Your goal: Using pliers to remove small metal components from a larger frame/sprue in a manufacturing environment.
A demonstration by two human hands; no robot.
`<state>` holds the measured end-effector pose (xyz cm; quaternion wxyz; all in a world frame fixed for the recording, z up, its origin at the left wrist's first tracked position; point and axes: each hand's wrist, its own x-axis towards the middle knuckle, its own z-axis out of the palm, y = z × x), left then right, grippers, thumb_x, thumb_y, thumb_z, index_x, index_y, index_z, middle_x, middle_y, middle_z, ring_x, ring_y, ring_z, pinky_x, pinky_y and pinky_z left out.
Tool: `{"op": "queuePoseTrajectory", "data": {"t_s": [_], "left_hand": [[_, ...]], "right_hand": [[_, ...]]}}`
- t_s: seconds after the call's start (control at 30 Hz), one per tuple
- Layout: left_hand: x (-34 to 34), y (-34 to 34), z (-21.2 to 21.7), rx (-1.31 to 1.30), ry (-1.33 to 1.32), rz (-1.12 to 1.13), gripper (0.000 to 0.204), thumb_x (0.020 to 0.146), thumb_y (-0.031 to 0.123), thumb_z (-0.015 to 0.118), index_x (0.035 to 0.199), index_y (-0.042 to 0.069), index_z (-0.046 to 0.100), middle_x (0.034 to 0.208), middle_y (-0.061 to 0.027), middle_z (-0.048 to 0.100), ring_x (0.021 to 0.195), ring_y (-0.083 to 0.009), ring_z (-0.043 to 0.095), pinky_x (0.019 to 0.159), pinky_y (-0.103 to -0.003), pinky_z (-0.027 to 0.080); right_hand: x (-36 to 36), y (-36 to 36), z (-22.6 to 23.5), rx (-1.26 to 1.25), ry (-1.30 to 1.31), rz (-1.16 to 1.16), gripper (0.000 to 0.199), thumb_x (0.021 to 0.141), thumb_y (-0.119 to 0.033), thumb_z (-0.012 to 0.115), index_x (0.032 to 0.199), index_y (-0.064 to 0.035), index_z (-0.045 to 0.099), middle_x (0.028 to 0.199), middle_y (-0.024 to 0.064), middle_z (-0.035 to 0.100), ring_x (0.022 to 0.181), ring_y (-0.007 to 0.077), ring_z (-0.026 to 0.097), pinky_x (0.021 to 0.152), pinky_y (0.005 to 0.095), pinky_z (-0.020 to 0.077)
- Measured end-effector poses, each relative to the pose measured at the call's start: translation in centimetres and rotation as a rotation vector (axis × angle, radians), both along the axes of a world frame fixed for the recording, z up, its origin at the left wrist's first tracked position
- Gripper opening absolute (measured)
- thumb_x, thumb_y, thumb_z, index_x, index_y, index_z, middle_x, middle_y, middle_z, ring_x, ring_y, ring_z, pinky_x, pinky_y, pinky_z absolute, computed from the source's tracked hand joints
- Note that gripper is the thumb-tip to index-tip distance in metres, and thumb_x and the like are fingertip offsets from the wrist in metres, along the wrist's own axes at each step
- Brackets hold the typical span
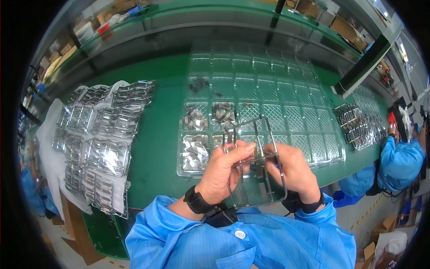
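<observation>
A thin dark metal frame [257, 159], roughly rectangular with crossbars, is held up in front of my chest. My left hand [218, 174] is closed around its left side, thumb stretched along the crossbar. My right hand [292, 169] grips the right side, with curled fingers reaching inside the frame; whether a small part is pinched there is hidden. Small grey pads show on the lower bars. Just beyond the hands lies a clear plastic compartment tray [309, 139]. Its near left pockets hold silvery metal pieces [195, 150], and dark small pieces [198, 84] lie in a farther pocket.
Stacked metal frames [107, 157] lie on white sheeting at left on the green table [156, 121]. More frames [354, 125] stand at right, beside a post [367, 60]. Co-workers in blue [401, 157] sit at right; another sleeve shows far left. A shelf [174, 31] crosses behind.
</observation>
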<state>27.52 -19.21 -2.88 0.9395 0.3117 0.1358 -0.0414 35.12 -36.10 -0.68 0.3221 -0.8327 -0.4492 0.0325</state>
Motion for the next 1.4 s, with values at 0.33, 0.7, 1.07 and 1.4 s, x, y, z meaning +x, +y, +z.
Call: {"op": "queuePoseTrajectory", "data": {"t_s": [0.33, 0.7, 1.07, 1.4], "left_hand": [[-0.1, 0.2, -0.1, 0.009, -0.018, -0.059, 0.007, 0.086, 0.011, 0.060, 0.088, 0.005, 0.058, 0.078, -0.0020, 0.059, 0.066, -0.0052, 0.053, 0.055, -0.018, 0.043], [-0.1, 0.2, -0.4, -0.048, -0.021, -0.060, 0.006, 0.086, 0.010, 0.060, 0.087, 0.005, 0.057, 0.076, -0.0015, 0.057, 0.063, -0.0049, 0.051, 0.053, -0.018, 0.041], [-0.1, 0.2, -0.7, -0.051, 0.024, -0.064, 0.007, 0.086, 0.010, 0.061, 0.087, 0.004, 0.058, 0.074, -0.0016, 0.057, 0.059, -0.0056, 0.051, 0.049, -0.019, 0.040], [-0.1, 0.3, -0.2, -0.072, 0.058, -0.017, 0.007, 0.085, 0.011, 0.061, 0.088, 0.006, 0.057, 0.074, -0.0030, 0.057, 0.057, -0.0077, 0.053, 0.045, -0.018, 0.042]], "right_hand": [[0.1, 0.6, 0.1, -0.046, 0.000, 0.077, 0.030, 0.071, -0.009, 0.065, 0.098, -0.0019, 0.054, 0.078, 0.0164, 0.059, 0.071, 0.0355, 0.060, 0.061, 0.0416, 0.0471], [-0.2, 1.0, 0.6, -0.026, 0.064, 0.082, 0.033, 0.071, -0.007, 0.064, 0.102, -0.0029, 0.055, 0.078, 0.0172, 0.060, 0.072, 0.0367, 0.060, 0.062, 0.0417, 0.0474], [-0.2, 0.8, 1.2, -0.125, -0.017, 0.077, 0.026, 0.071, -0.007, 0.066, 0.095, -0.0037, 0.056, 0.071, 0.0164, 0.060, 0.065, 0.0362, 0.060, 0.056, 0.0428, 0.0474], [0.9, -0.4, 0.2, -0.154, -0.083, 0.027, 0.016, 0.075, -0.009, 0.063, 0.087, -0.0025, 0.057, 0.068, 0.0181, 0.059, 0.064, 0.0378, 0.059, 0.056, 0.0429, 0.0474]]}}
